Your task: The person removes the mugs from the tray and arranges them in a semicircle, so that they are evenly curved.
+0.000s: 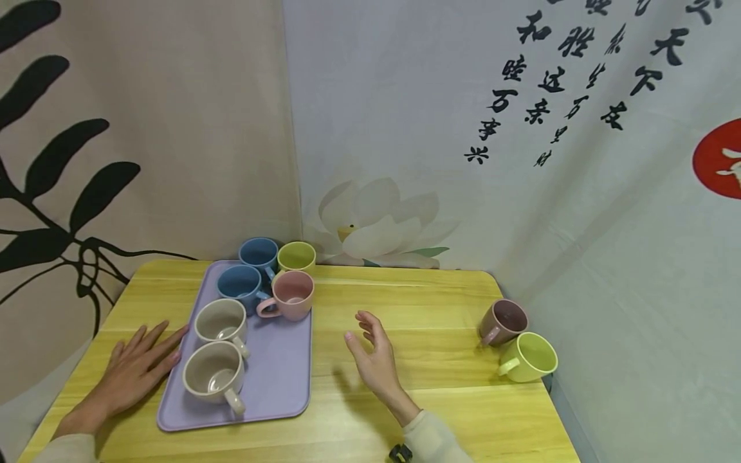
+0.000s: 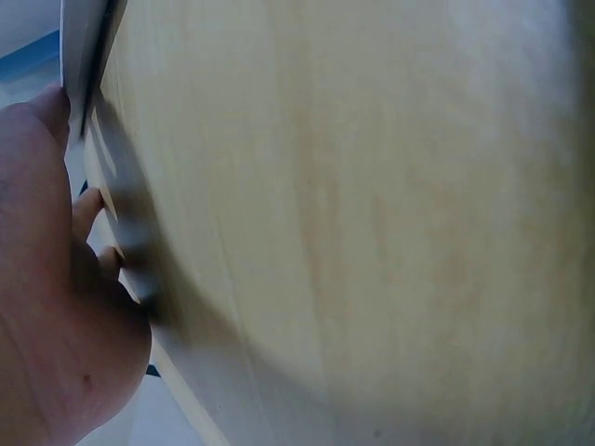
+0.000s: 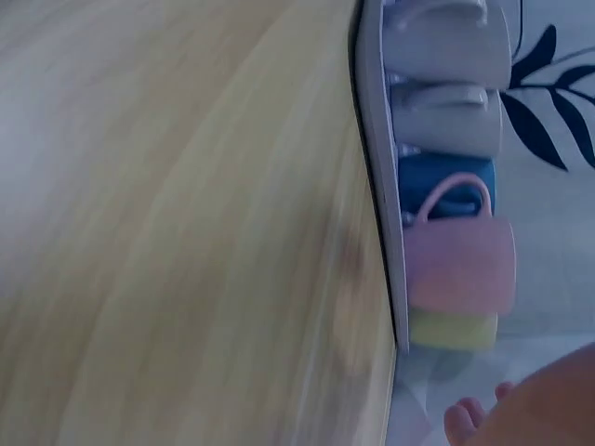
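A lilac tray [image 1: 278, 379] lies on the left part of the table and bears several mugs. Two beige mugs, a front one [image 1: 213, 373] and one behind it [image 1: 221, 321], stand along its left side. Farther back are two blue mugs [image 1: 239, 286], a pink mug [image 1: 294, 296] and a yellow-green mug [image 1: 297, 256]. My left hand [image 1: 136, 370] lies with fingers spread, fingertips right at the tray's left rim. To the right of the tray my right hand [image 1: 376, 360] hovers over the table, fingers relaxed and holding nothing.
At the table's right edge stand a mauve mug [image 1: 503, 321] and another yellow-green mug [image 1: 529, 358], close together. The wooden table [image 1: 417, 296] meets a cloth backdrop [image 1: 579, 225] with printed writing behind and to the right.
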Tool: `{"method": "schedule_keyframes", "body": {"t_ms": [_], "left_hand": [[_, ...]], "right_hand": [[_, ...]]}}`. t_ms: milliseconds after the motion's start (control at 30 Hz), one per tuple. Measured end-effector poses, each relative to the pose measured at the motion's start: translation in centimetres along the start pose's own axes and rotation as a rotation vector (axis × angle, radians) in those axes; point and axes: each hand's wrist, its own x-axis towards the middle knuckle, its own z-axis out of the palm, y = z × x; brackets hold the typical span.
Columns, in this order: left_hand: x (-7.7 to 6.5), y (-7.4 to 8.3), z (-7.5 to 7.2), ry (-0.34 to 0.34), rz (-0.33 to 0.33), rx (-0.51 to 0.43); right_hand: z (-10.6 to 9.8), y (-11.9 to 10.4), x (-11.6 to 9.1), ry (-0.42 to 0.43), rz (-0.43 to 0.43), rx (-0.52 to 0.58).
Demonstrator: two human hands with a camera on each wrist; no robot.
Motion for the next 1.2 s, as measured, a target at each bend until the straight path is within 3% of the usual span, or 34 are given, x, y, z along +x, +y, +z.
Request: {"method": "schedule_keyframes", "body": {"t_ms": [267,567,667,833,1200], "left_hand": [[0.0,0.2,0.0,-0.003,-0.006,-0.002],[0.0,-0.2,0.1,-0.006,-0.011,-0.008],[0.1,-0.2,0.1,-0.013,-0.018,-0.007],[0.2,-0.2,0.2,-0.016,-0.018,-0.008],[0.1,0.0,-0.1,-0.019,-0.020,-0.016]], "right_hand": [[3.7,-0.7,0.3,-0.149,-0.031,-0.033],[7.1,-0.7,1.3,-0.317,-0.170,-0.049],[8.0,-0.8,1.8,-0.359,-0.177,-0.032],[9.6,-1.5,2.6,-0.408,-0.074,-0.006],[12.5,-2.3,3.9,-0.449,0.054,-0.002]]}}
